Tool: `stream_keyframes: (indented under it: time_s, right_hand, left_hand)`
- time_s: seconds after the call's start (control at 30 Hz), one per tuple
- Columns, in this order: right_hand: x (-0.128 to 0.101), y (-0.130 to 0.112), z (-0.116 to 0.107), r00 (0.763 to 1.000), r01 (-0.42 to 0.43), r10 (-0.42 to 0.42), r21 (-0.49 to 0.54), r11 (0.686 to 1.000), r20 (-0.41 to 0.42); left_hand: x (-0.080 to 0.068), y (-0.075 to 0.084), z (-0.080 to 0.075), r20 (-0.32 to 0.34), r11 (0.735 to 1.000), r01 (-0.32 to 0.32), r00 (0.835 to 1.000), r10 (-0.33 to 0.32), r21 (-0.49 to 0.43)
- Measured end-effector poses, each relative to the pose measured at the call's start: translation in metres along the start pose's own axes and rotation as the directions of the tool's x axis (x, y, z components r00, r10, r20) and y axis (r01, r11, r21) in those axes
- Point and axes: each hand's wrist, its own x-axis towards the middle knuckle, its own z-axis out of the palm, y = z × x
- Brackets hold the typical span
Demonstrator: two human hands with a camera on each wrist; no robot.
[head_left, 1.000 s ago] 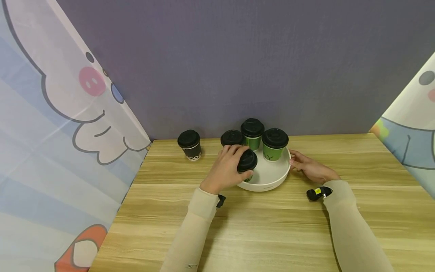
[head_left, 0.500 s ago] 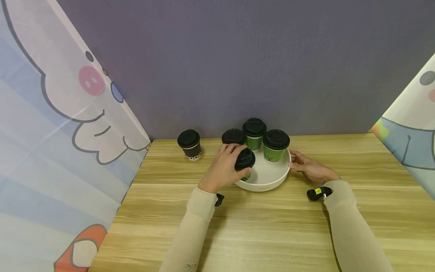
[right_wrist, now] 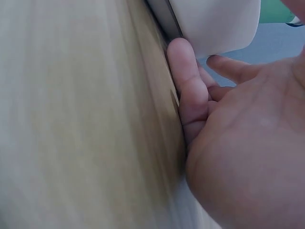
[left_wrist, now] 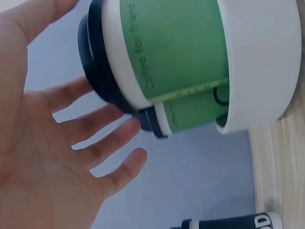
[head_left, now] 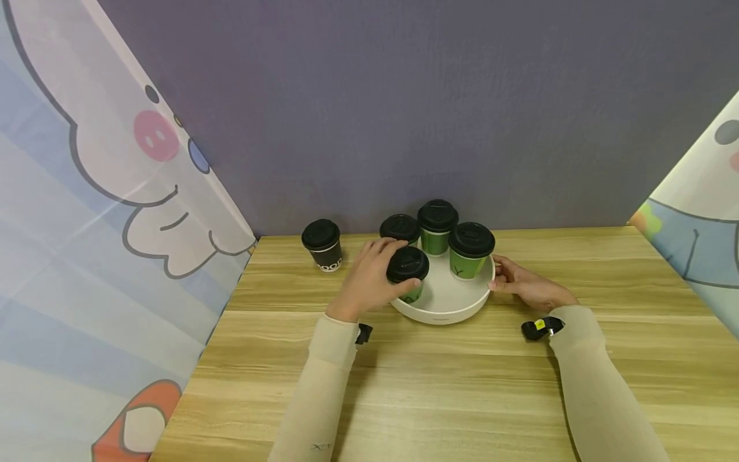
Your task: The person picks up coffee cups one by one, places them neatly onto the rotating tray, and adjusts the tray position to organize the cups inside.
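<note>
A white round tray (head_left: 441,312) sits on the wooden table (head_left: 439,385) near the wall. Several green paper cups with black lids stand in it. My left hand (head_left: 375,277) is cupped loosely about the front-left cup (head_left: 407,273), thumb by its side. In the left wrist view that hand (left_wrist: 62,157) shows spread, relaxed fingers just off the cup (left_wrist: 176,52) and the tray wall (left_wrist: 259,62). My right hand (head_left: 516,283) lies on the table with its fingertips against the tray's right rim. The right wrist view shows its fingers (right_wrist: 190,90) pressed to the tray wall (right_wrist: 214,24).
A black paper cup (head_left: 322,245) with a black lid stands alone on the table, left of the tray, close to the purple wall (head_left: 404,96). Printed cartoon curtains (head_left: 86,224) hang at both sides. Bare wood lies in front of the tray.
My left hand has drawn back to the left, off the lid of the front-left cup, and its fingers have loosened. The right hand has stayed at the tray's rim.
</note>
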Motion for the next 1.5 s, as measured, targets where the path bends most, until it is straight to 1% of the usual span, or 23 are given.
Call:
stream_keyframes:
  time_s: [0.07,0.13,0.2,0.27,0.33,0.43,0.57,0.63,0.73,0.83,1.0,1.07,1.13,1.23,1.37,1.5]
  right_hand:
    - [0.0,-0.001,0.0,1.0,-0.013,0.013,-0.004,1.0,-0.002]
    - [-0.001,-0.002,0.001,1.0,-0.027,0.027,-0.011,1.0,-0.006]
    - [-0.001,-0.003,0.001,0.999,-0.039,0.039,-0.021,0.999,-0.012]
    - [0.0,-0.003,0.001,0.999,-0.047,0.046,-0.028,0.999,-0.017]
    - [0.001,-0.002,0.001,0.999,-0.045,0.045,-0.031,0.999,-0.015]
    - [0.002,-0.002,0.002,0.999,-0.047,0.047,-0.029,0.998,-0.009]
    - [0.004,-0.001,0.002,0.998,-0.064,0.064,-0.04,0.997,-0.013]
    - [0.004,-0.002,0.002,0.998,-0.062,0.061,-0.056,0.996,-0.013]
    - [0.004,-0.002,0.002,0.998,-0.07,0.069,-0.06,0.996,-0.015]
    - [0.004,-0.002,0.001,0.997,-0.075,0.075,-0.058,0.995,-0.01]
    - [0.003,-0.003,0.001,0.996,-0.084,0.084,-0.046,0.995,-0.001]
    - [0.003,-0.004,0.002,0.996,-0.087,0.086,-0.053,0.995,-0.005]
    - [0.003,-0.006,0.002,0.997,-0.083,0.083,-0.069,0.994,-0.009]
    - [0.004,-0.007,0.003,0.997,-0.073,0.072,-0.097,0.993,-0.013]
    - [0.003,-0.007,0.002,0.998,-0.07,0.069,-0.118,0.991,-0.01]
    - [0.0,-0.006,0.001,0.996,-0.094,0.092,-0.136,0.986,-0.021]
  left_hand:
    - [0.0,-0.004,-0.003,-0.019,1.0,0.011,1.0,-0.011,-0.013]
    - [0.0,-0.009,-0.006,-0.058,1.0,0.012,0.998,-0.013,-0.018]
    - [0.0,-0.016,-0.009,-0.112,1.0,0.015,0.994,-0.017,-0.027]
    - [0.0,-0.024,-0.012,-0.174,0.999,0.024,0.984,-0.028,-0.025]
    - [0.0,-0.031,-0.015,-0.231,0.998,0.044,0.971,-0.054,-0.046]
    - [-0.001,-0.044,-0.017,-0.306,0.993,0.097,0.945,-0.114,-0.069]
    - [-0.005,-0.061,-0.019,-0.367,0.981,0.178,0.91,-0.194,-0.078]
    - [-0.007,-0.07,-0.019,-0.385,0.976,0.208,0.896,-0.219,-0.07]
    - [-0.01,-0.081,-0.019,-0.406,0.968,0.248,0.88,-0.246,-0.048]
    - [-0.013,-0.091,-0.017,-0.403,0.958,0.285,0.873,-0.275,-0.036]
    - [-0.016,-0.103,-0.014,-0.345,0.937,0.348,0.879,-0.33,-0.012]
    - [-0.017,-0.105,-0.013,-0.326,0.932,0.363,0.88,-0.344,-0.004]
    - [-0.017,-0.107,-0.012,-0.319,0.929,0.37,0.88,-0.352,-0.006]
    - [-0.017,-0.108,-0.012,-0.323,0.929,0.369,0.875,-0.36,-0.035]
    - [-0.017,-0.108,-0.011,-0.343,0.928,0.363,0.863,-0.37,-0.087]
    - [-0.017,-0.108,-0.012,-0.355,0.925,0.364,0.855,-0.379,-0.111]
